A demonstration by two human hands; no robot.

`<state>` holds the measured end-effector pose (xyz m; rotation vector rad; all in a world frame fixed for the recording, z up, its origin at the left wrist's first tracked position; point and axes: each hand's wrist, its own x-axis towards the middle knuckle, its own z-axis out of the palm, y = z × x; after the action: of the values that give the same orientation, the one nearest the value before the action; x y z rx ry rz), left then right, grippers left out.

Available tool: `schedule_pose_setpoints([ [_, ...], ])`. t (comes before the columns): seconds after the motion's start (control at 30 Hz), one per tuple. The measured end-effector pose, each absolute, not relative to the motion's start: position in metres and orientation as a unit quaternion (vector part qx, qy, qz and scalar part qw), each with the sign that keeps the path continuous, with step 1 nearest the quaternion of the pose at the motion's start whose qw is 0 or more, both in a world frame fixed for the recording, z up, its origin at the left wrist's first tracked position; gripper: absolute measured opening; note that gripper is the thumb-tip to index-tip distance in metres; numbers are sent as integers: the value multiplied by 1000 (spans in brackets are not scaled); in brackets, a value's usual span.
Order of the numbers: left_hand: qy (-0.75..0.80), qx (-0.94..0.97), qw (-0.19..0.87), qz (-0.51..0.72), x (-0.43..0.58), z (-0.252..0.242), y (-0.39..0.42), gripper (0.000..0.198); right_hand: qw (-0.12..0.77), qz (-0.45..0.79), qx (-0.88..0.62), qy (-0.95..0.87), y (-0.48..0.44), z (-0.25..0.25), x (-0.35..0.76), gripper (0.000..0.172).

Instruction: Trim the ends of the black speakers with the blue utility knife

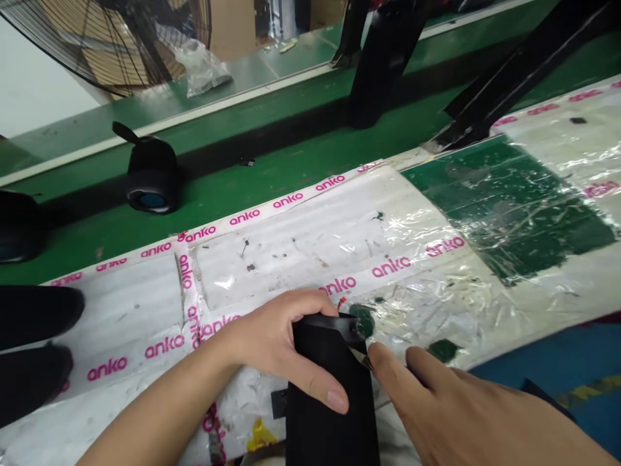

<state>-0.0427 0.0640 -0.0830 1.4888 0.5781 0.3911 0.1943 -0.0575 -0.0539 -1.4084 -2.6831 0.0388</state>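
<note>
A black fabric-covered piece (pixel 330 401) stands at the table's near edge, its upper end toward the middle of the view. My left hand (pixel 286 349) wraps round its upper part, thumb across the front face. At the right, my right hand (pixel 466 401) is closed, with its fingertips at the piece's upper right corner. Between those fingertips and the corner shows a small, pointed metal tip (pixel 361 357); the rest of that tool is hidden by the hand. A small red bit (pixel 341 301) sticks up just behind the piece's top end.
Covered with white sheet and anko tape, the work surface (pixel 291 272) lies ahead. A round black speaker (pixel 152 173) and a black cylinder (pixel 383 71) stand on the green belt (pixel 272 139). Two dark rounded pieces (pixel 39 317) lie at left; a fan (pixel 121 39) is behind.
</note>
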Motion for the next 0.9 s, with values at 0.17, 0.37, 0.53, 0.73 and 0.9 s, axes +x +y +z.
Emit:
schedule_pose_setpoints([
  [0.17, 250, 639, 710, 160, -46, -82, 67, 54, 56, -36, -452, -890, -49, -51, 196, 63],
  [0.37, 236, 624, 732, 140, -47, -78, 71, 46, 83, 64, -457, -883, -35, -53, 201, 52],
  [0.53, 249, 594, 756, 116, -49, -80, 69, 49, 96, 113, -459, -876, -35, -59, 199, 40],
  [0.73, 277, 600, 743, 105, -51, -86, 68, 59, 100, 68, -459, -880, -39, -55, 210, 44],
  [0.9, 287, 588, 749, 106, -51, -85, 68, 57, 66, 52, -451, -889, -43, -57, 209, 51],
])
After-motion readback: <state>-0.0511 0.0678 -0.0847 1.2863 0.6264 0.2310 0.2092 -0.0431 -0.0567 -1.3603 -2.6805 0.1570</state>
